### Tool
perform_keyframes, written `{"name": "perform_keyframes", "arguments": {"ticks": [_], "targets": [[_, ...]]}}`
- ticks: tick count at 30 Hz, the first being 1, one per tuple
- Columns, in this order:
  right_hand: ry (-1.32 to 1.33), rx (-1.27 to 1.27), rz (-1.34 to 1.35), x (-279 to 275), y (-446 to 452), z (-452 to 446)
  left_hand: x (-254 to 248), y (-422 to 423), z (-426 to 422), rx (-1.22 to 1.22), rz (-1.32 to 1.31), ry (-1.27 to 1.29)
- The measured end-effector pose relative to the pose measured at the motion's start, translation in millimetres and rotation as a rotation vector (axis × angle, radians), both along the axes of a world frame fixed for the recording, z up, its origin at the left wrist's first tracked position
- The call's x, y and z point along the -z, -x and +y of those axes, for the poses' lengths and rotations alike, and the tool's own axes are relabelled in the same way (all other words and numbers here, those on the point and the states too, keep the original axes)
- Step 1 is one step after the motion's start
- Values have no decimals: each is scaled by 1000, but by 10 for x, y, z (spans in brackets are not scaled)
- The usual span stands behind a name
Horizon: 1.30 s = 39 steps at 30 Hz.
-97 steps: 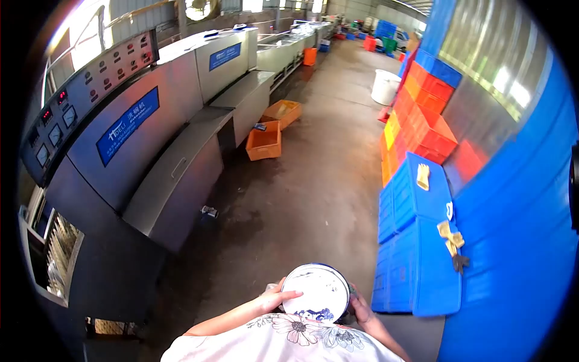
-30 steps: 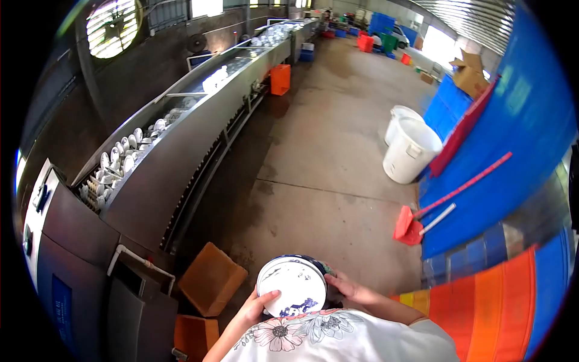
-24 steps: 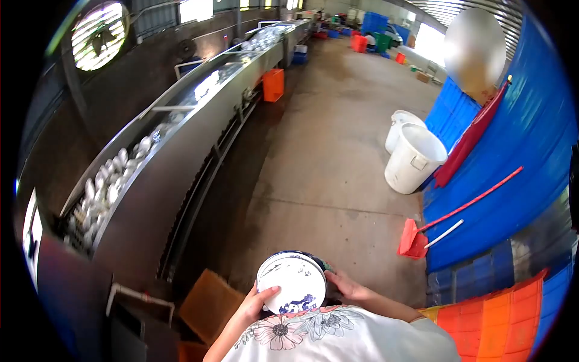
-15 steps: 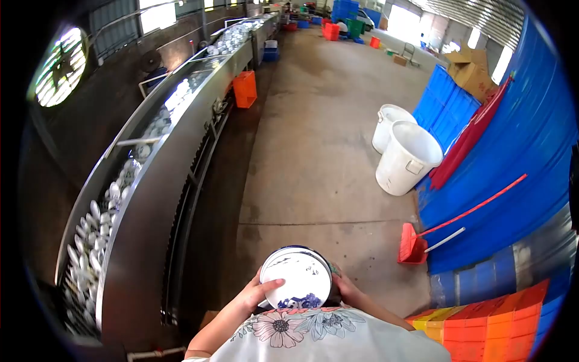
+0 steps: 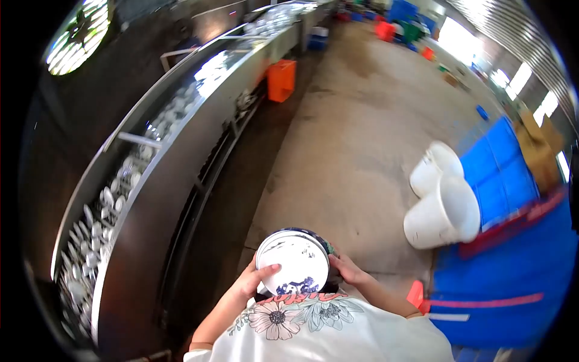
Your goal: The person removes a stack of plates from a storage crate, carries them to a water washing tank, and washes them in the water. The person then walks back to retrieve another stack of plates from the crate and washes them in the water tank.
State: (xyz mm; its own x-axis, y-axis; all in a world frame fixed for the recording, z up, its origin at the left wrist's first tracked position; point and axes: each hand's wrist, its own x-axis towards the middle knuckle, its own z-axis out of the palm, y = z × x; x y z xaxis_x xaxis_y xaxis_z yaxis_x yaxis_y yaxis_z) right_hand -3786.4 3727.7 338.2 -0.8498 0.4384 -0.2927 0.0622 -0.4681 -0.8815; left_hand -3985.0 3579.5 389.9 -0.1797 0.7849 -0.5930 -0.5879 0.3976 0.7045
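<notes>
White stacked plates, blue-patterned, dark-rimmed; left fingers and right fingers hold opposite sides

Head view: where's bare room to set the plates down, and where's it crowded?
Bare: the concrete floor ahead of the held plates, bordered by the metal trough on the left and the two white bins on the right. Crowded: the trough, packed with dishes at its near end, and the right side, where the bins stand close by blue panels.
</notes>
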Motion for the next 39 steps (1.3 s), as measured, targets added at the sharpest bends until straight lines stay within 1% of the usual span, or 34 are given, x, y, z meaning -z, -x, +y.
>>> {"name": "perform_keyframes", "arguments": {"ticks": [2, 4, 5, 6, 8, 9, 10, 11, 12, 13, 14, 15, 16, 18, 20, 21, 22, 24, 25, 26, 28, 29, 30, 32, 34, 37, 39], "targets": [[-34, -126, -25, -38, 339, 429, 109, 194, 221, -101, -22, 14], [7, -179, 25, 49, 679, 835, 286, 392, 487, -179, -95, 22], [60, -153, 26, 89, 849, 996, 334, 509, 653, -209, -101, 16], [58, -197, 21, 122, 1007, 1138, 349, 623, 792, -253, -105, 12], [-91, -164, 77, 229, 1363, 1511, 401, 956, 1169, -263, -106, -33], [-151, -173, 77, 176, 1537, 1687, 498, 1146, 1364, -248, -56, -4], [-154, -199, 74, 315, 1691, 1885, 483, 1349, 1582, -198, -9, 15], [-86, -137, 46, 520, 1816, 2118, 461, 1596, 1830, -220, -15, 2], [-11, -72, 3, 626, 1882, 2312, 458, 1768, 2042, -141, 31, -37], [-85, -72, -36, 552, 2021, 2450, 459, 1943, 2232, -61, 74, -76], [-99, -93, -40, 551, 2207, 2698, 448, 2148, 2490, -82, 71, -88], [-85, -60, -20, 586, 2299, 2852, 443, 2278, 2684, -38, 126, -118], [-57, -19, -10, 630, 2344, 2954, 446, 2382, 2854, 14, 170, -134], [-13, 27, 6, 676, 2598, 3164, 415, 2695, 3184, 46, 155, -88], [181, 62, 55, 747, 2829, 3369, 420, 2960, 3463, 79, 177, -78], [128, 40, 71, 751, 2945, 3521, 380, 3096, 3639, 102, 195, -77], [129, 41, 73, 753, 3151, 3689, 415, 3286, 3807, 103, 197, -75], [114, 23, 57, 752, 3599, 4142, 517, 3654, 4195, 52, 241, -101], [-3, 27, 114, 835, 3821, 4376, 572, 3815, 4367, 13, 246, -106], [-2, 3, 112, 840, 4020, 4606, 603, 3955, 4524, -12, 245, -103], [12, -57, 103, 768, 4404, 5071, 599, 4132, 4822, -138, 193, -106], [-9, -130, -39, 641, 4613, 5338, 596, 4267, 5004, -192, 79, -92], [-77, -263, 27, 750, 4837, 5693, 486, 4404, 5168, -238, 91, -46], [-131, -399, 123, 400, 5325, 6065, 457, 4601, 5418, -348, 169, -83], [-77, -467, 111, 328, 5799, 6338, 390, 4819, 5580, -417, 162, -79], [-11, -579, 73, 225, 6286, 6587, 453, 5009, 5712, -565, 44, -62], [22, -644, 51, 258, 6638, 6678, 494, 5147, 5776, -642, 42, -37]]}}
